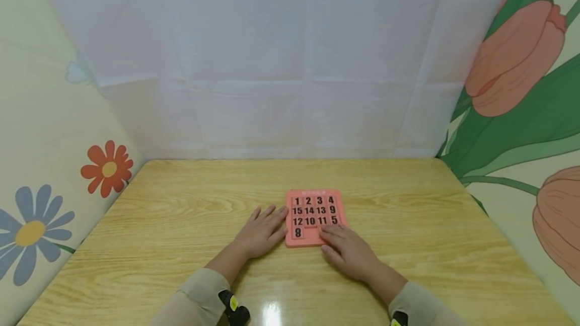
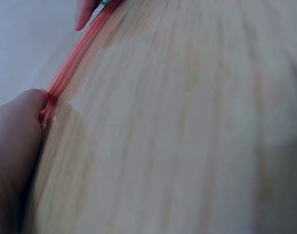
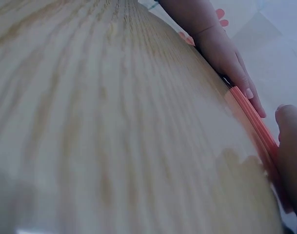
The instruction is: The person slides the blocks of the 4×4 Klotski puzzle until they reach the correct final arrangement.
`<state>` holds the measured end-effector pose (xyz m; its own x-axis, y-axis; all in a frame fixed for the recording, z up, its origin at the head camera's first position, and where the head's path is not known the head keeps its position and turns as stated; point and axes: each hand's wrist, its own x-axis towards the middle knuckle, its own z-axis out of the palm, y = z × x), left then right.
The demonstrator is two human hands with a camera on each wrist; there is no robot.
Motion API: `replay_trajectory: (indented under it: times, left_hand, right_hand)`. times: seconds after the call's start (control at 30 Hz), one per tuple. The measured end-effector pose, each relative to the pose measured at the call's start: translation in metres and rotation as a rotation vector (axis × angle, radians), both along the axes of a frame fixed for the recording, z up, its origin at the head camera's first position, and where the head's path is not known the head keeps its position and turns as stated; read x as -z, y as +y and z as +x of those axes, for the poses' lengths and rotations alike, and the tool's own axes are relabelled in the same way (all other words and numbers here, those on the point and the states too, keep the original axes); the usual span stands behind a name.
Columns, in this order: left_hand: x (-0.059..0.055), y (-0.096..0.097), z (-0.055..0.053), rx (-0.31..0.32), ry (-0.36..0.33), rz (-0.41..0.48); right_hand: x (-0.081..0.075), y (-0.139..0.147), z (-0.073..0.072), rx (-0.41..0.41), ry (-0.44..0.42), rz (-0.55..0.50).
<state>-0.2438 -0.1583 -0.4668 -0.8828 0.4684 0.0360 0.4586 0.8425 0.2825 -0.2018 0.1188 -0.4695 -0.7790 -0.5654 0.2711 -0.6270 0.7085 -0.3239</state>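
A pink sliding number puzzle (image 1: 307, 241) lies flat on the table, its black-numbered tiles facing up. Its top row reads 1, 2, 3, 4; the bottom row shows the 8 tile (image 1: 297, 233) at the left with a gap to its right. My left hand (image 1: 262, 233) rests against the frame's left edge, fingers extended. Fingers of my right hand (image 1: 351, 253) lie over the lower right corner and hide whatever is beneath them. Both wrist views show the puzzle's pink side edge (image 2: 75, 61) (image 3: 255, 117) low along the tabletop, with the thumbs close by.
The wood-grain table (image 1: 181, 200) stretches out around the puzzle. A white cloth (image 1: 254, 64) hangs behind it. Flower-patterned sheets (image 1: 41, 114) (image 1: 521, 165) flank both sides.
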Motion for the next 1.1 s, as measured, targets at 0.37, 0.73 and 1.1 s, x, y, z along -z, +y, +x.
replay_trajectory:
  times: [0.37, 0.73, 1.1]
  left_hand:
    - [0.001, 0.0, -0.002, -0.003, -0.007, -0.005]
    - [0.001, 0.001, -0.001, 0.004, 0.011, 0.023]
    - [0.0, 0.0, -0.001, -0.002, -0.008, -0.004]
  right_hand:
    - [-0.004, -0.028, -0.002, -0.041, -0.054, 0.028]
    - [-0.003, -0.044, -0.004, -0.087, -0.042, 0.056]
    - [-0.001, -0.035, -0.005, -0.076, -0.029, 0.06]
